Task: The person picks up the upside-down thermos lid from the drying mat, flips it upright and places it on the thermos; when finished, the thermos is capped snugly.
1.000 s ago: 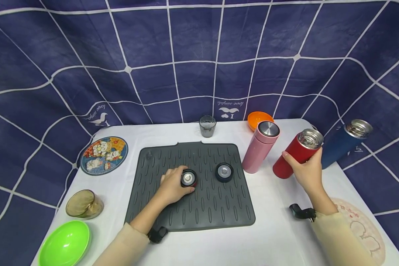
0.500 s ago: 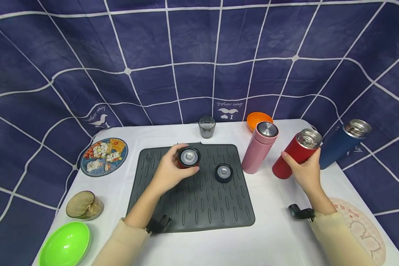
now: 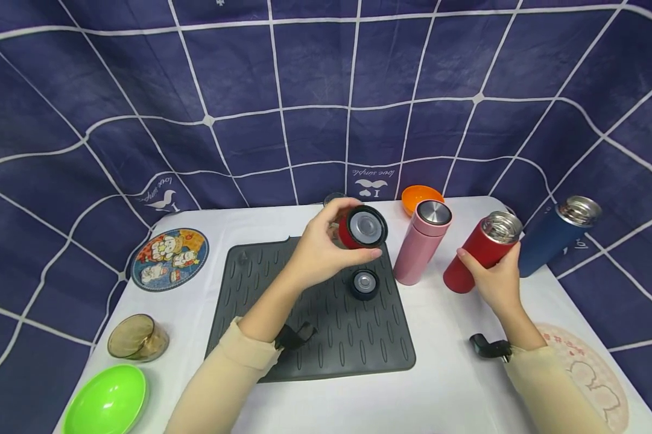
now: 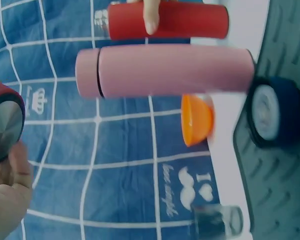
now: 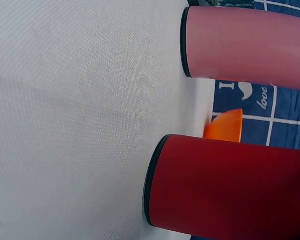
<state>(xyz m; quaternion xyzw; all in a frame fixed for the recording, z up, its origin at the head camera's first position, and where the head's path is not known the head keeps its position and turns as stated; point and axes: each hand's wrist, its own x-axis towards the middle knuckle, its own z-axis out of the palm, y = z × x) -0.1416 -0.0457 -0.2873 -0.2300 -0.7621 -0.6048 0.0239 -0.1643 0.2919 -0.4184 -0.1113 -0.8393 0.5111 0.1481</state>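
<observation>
My left hand (image 3: 326, 253) holds a red thermos lid (image 3: 363, 227) between thumb and fingers, above the far part of the grey mat (image 3: 353, 346). Its dark-rimmed underside is turned toward the head camera; in the left wrist view its metal top shows at the edge. My right hand (image 3: 495, 283) grips a red thermos (image 3: 474, 253) that stands lidless on the white table, steel mouth up. The right wrist view shows only its lower body on the cloth. A dark blue lid (image 3: 365, 284) lies underside up on the mat, below the raised red lid.
Between the hands stands a lidded pink thermos (image 3: 422, 247); a lidless blue one (image 3: 553, 238) is at far right. An orange bowl (image 3: 419, 196) and a partly hidden glass stand at the back. On the left are a picture mat (image 3: 170, 259), brown glass (image 3: 138, 337) and green bowl (image 3: 108, 398).
My left hand has raised the red lid off the mat and carried it right and farther back, tilting it. The right hand keeps its grip on the red thermos, which stays in place.
</observation>
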